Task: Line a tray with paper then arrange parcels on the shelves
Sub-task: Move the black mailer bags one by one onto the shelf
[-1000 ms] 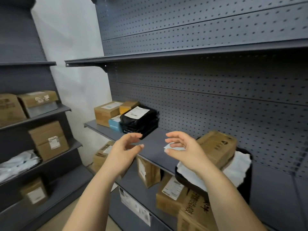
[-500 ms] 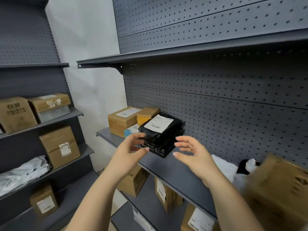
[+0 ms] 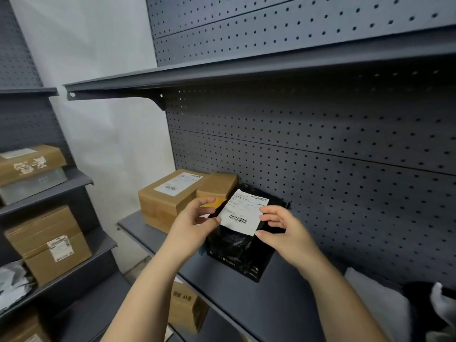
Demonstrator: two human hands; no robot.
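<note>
Two hands in my view: left hand [image 3: 191,225], right hand [image 3: 287,234]. Toward the middle shelf's [image 3: 283,304] left end I count two cardboard boxes, a large box [image 3: 160,201] and a small box [image 3: 218,185], and one black parcel [image 3: 237,250] with one white label [image 3: 243,211].

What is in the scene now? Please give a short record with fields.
Place: dark metal shelf with a pegboard back
Parcel: black bag parcel lying on the shelf, white label on top
Left hand: at the parcel's left edge, fingers curved; grip unclear
Right hand: at the label's right edge, fingers curved; grip unclear
Neighbours: labelled cardboard box and small brown box, left of the parcel
</note>
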